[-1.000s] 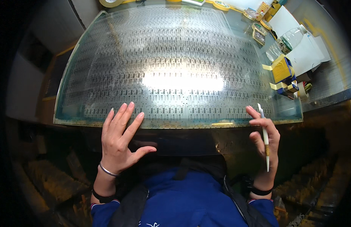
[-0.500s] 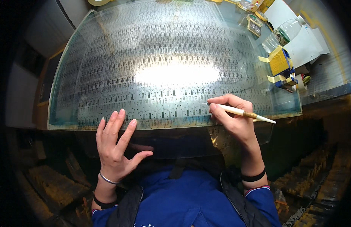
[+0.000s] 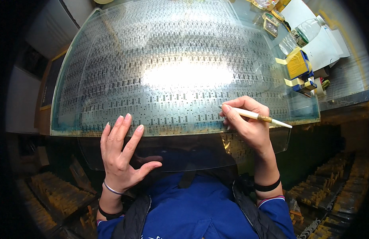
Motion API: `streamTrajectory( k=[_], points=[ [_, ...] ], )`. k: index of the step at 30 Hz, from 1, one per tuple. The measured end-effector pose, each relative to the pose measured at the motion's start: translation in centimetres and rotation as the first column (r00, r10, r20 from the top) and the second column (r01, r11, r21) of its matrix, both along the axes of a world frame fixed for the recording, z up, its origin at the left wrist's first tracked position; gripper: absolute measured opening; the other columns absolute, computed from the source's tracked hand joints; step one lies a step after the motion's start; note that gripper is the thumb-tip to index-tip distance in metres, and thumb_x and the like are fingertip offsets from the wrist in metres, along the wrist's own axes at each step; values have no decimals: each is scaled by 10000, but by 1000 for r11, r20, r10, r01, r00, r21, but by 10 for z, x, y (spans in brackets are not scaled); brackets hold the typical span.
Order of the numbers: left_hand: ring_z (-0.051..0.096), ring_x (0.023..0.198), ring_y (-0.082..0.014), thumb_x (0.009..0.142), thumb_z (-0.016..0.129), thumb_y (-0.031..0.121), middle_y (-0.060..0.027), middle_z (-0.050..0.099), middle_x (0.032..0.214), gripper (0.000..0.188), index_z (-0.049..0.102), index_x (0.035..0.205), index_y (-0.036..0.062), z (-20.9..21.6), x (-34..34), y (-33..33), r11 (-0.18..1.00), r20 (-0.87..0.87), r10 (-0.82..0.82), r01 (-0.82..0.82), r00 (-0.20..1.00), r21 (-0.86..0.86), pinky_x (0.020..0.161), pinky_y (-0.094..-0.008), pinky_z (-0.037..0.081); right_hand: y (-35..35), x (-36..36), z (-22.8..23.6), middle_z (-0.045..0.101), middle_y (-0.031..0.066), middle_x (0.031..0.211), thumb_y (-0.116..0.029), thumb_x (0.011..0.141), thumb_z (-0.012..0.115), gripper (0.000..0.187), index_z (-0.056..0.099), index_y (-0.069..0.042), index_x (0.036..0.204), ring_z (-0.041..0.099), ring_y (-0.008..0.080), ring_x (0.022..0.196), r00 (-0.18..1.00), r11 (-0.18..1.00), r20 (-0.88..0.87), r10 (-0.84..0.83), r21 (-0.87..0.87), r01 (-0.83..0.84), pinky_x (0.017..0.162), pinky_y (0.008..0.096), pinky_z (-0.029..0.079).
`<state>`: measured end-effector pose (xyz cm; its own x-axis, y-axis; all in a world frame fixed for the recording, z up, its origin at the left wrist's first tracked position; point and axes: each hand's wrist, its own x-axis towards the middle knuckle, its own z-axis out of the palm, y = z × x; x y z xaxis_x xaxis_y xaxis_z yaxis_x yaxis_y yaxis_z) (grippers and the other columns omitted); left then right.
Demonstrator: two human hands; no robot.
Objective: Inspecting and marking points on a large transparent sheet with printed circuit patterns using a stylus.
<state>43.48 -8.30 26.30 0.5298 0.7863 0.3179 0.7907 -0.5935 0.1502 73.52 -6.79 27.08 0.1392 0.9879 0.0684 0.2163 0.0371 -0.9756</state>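
A large sheet of clear film point(image 3: 168, 107) printed with rows of small dark marks lies on a glass-topped surface with a bright glare in its middle. My left hand point(image 3: 121, 149) is spread at the near left edge, its fingertips over the printed rows and nothing held in it. Between the thumb and fingers of my right hand point(image 3: 250, 121) is a slim white pen-shaped tool point(image 3: 249, 114) with a gold-coloured band. Its thin tip is at the near right part of the printed rows; whether it touches the film I cannot tell.
At the right stands a yellow and blue tape dispenser point(image 3: 299, 65), with a clear plastic bottle point(image 3: 308, 32), white paper point(image 3: 326, 46) and a small box point(image 3: 270, 27) behind it. Below the near edge, racks of yellowish pieces point(image 3: 59, 191) flank me.
My right hand has shifted slightly right and up with the pen-shaped tool. The overhanging film edge below the glass shows more plainly. My left hand stays nearly still.
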Motion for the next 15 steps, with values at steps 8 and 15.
streamTrajectory(
  k=[8,15],
  points=[
    [388,1309,-342,686,694,602,-182,428,1398,810,547,1270,61,1,0,0,1000,5,2,-1,1000,-7,1086,-496,235,0,2,1,663,42,696,-50,832,667,84,657,33,827,584,47,610,999,999,-22,24,-31,-25,537,197,460],
    [387,1308,-344,690,692,604,-184,427,1398,805,549,1269,63,0,1,-1,1000,7,8,-8,1000,-10,1087,-498,235,-1,1,2,665,46,706,-51,836,662,91,654,40,838,586,51,609,999,999,-45,31,-35,-32,535,195,460]
  ],
)
